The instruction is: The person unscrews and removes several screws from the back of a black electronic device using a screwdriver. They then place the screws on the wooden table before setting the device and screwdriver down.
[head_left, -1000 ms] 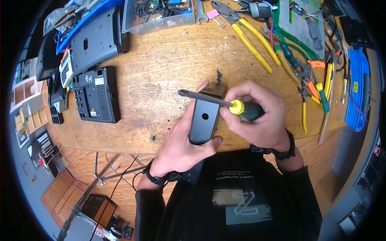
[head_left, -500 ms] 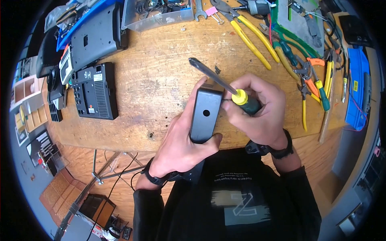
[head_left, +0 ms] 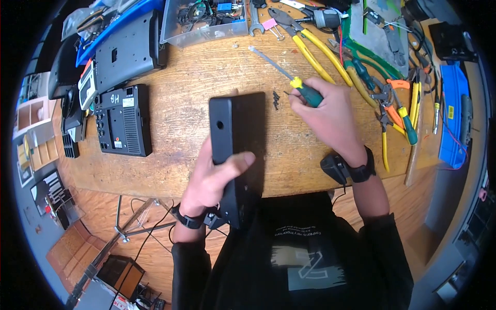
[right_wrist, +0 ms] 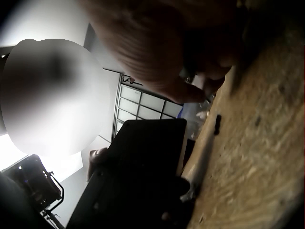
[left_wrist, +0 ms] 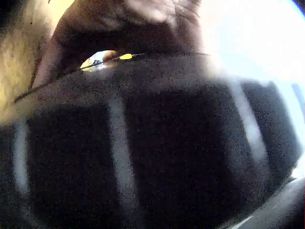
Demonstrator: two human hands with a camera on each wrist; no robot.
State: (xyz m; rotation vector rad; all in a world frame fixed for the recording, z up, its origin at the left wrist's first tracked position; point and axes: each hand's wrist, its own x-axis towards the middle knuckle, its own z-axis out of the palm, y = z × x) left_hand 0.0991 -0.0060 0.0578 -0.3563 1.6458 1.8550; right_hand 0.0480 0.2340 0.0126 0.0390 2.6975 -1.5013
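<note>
My left hand (head_left: pixel 209 178) grips a black box-shaped device (head_left: pixel 248 134), thumb across its top edge. The device stands tilted on the bench, its narrow side with a round hole facing up and its broad dark face turned right. In the left wrist view the dark device (left_wrist: pixel 167 152) fills most of the picture. My right hand (head_left: pixel 333 116) holds a screwdriver (head_left: pixel 310 96) with a green and yellow handle, its shaft pointing away to the upper left. Its thumb and fingertips are beside a small pile of dark screws (head_left: pixel 276 99) on the wood.
A second black device (head_left: pixel 124 121) lies on the left of the wooden bench (head_left: pixel 181 129), below a large black panel (head_left: pixel 126 49). At the back are a clear plastic bin (head_left: pixel 204 33) and a wrench (head_left: pixel 256 20). Yellow-handled cutters (head_left: pixel 323 54) and several pliers lie to the right.
My left hand has moved left and turned the device so its broad face shows. The right hand with the screwdriver has moved away from the device, up and forward to the screws.
</note>
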